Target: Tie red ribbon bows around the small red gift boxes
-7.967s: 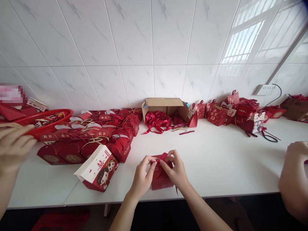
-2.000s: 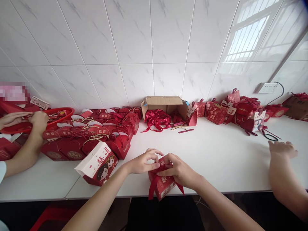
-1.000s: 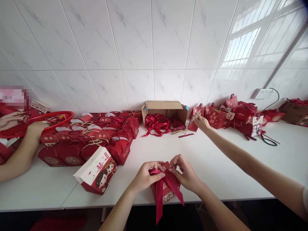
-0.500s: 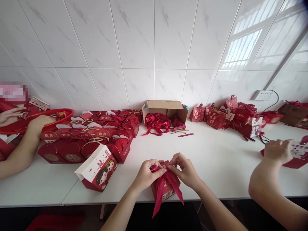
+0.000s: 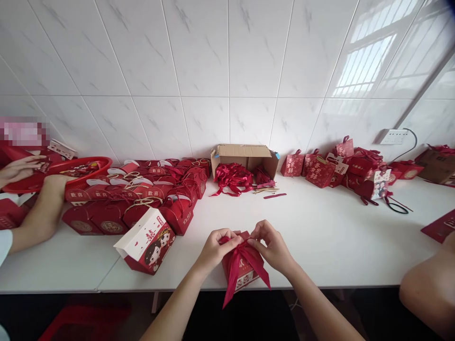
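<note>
At the table's near edge stands a small red gift box (image 5: 242, 273) with a dark red ribbon (image 5: 233, 273) tied at its top, two tails hanging down the front. My left hand (image 5: 219, 251) is closed, its thumb and fingers pinching the ribbon on the left of the knot. From the right, my right hand (image 5: 269, 246) pinches the ribbon between thumb and forefinger. The fingers partly hide the knot. To the left of my hands a red and white box (image 5: 147, 241) with cartoon figures leans tilted on the table.
Rows of red gift boxes (image 5: 110, 220) fill the left side. A cardboard box (image 5: 241, 151) spills red ribbons (image 5: 232, 177) at the back. More red boxes (image 5: 320, 171) stand back right. Co-workers' arms (image 5: 53, 203) show on both sides; one is over a red basket (image 5: 106, 166).
My hands stay on the ribbon with small finger movements. The view has shifted slightly. The co-worker's arm on the right has drawn back toward the right edge, along with a red box.
</note>
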Demonstrator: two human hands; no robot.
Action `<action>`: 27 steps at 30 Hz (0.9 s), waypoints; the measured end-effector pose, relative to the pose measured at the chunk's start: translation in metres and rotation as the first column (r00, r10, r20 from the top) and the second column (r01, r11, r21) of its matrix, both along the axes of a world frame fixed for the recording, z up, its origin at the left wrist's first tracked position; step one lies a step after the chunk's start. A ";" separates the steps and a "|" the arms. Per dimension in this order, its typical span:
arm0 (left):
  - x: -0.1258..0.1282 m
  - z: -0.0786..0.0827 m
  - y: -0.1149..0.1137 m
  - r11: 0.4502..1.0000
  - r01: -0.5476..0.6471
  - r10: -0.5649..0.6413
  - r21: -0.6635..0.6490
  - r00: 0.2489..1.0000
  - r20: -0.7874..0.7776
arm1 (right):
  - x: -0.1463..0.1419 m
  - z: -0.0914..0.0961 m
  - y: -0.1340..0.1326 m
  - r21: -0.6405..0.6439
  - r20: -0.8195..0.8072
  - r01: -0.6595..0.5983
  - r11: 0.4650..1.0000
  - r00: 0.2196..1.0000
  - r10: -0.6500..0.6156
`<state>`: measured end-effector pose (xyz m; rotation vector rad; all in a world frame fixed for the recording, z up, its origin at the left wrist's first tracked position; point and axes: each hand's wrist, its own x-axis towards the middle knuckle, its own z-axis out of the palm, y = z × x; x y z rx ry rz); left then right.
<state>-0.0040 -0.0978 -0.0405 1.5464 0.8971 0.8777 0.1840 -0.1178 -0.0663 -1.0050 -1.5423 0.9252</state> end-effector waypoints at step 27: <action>0.001 -0.006 0.000 1.000 -0.017 0.018 0.007 1.000 -0.023 | 0.006 0.001 -0.002 -0.050 -0.131 -0.050 0.998 0.991 0.043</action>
